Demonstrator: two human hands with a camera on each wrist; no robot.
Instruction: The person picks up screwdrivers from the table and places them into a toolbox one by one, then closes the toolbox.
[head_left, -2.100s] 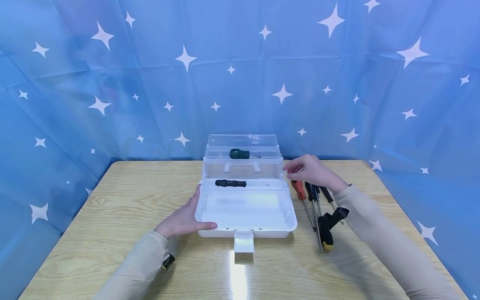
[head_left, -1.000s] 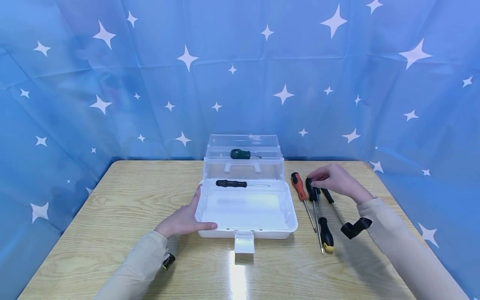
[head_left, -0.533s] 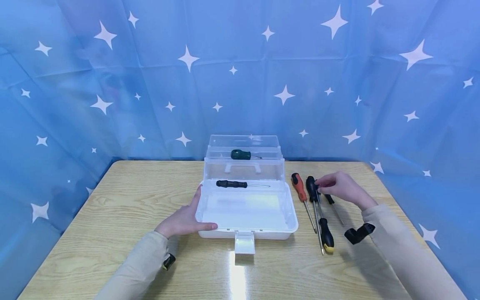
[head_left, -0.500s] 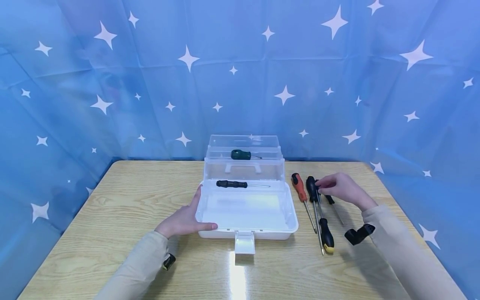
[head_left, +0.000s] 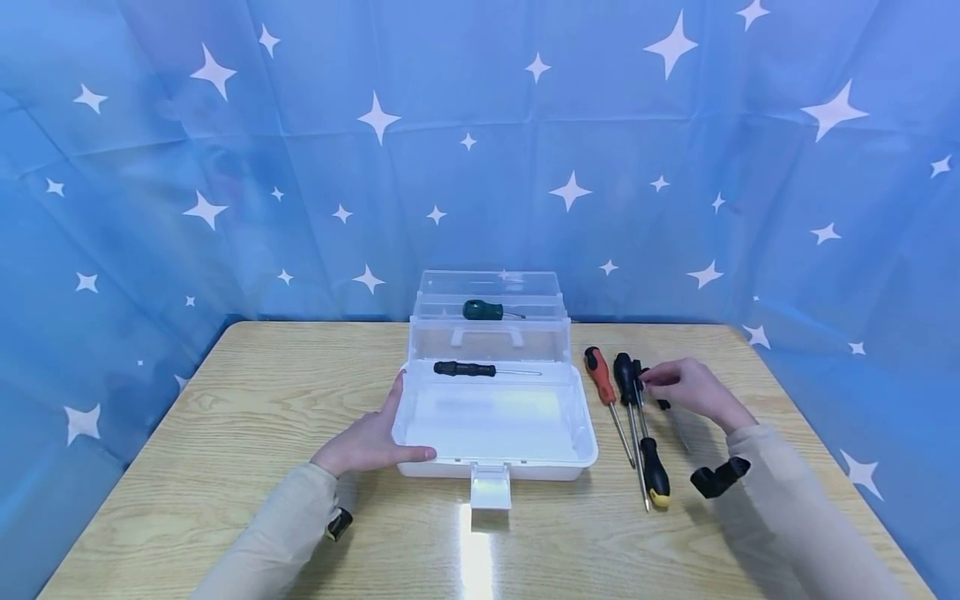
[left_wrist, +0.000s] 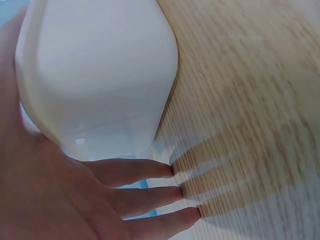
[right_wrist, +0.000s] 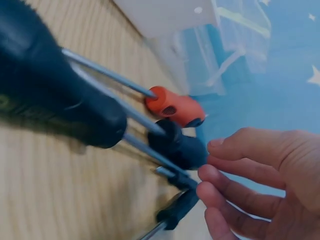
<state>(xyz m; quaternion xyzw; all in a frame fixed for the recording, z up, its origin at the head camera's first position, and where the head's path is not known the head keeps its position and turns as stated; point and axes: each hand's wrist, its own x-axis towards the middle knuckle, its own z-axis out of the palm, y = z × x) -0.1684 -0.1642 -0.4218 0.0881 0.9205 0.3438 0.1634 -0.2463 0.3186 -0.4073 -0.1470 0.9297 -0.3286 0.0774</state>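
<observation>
My left hand point(head_left: 367, 437) rests on the left front corner of an open white toolbox point(head_left: 495, 461), thumb along the front rim. In the left wrist view its fingers point(left_wrist: 150, 197) are straight, beside the box wall. My right hand point(head_left: 693, 387), fingers loosely bent, hovers over a black-handled screwdriver point(head_left: 664, 405) that it partly hides. The right wrist view shows nothing between those fingers; whether a fingertip touches the dark handle point(right_wrist: 177, 210) I cannot tell. Left of it lie an orange screwdriver point(head_left: 598, 375), a black screwdriver point(head_left: 624, 375) and a black-and-yellow screwdriver point(head_left: 655, 471).
A slim black screwdriver point(head_left: 465, 368) lies across the back of the toolbox. Behind it, a green-handled screwdriver point(head_left: 482, 310) sits in the raised clear lid section. The front latch point(head_left: 491, 487) hangs down. A starry blue curtain point(head_left: 480, 208) borders the wooden table point(head_left: 225, 450).
My right hand has moved from beside the toolbox's lid rightward and nearer, passing over the black screwdrivers to the rightmost one. My left hand and the toolbox have stayed put.
</observation>
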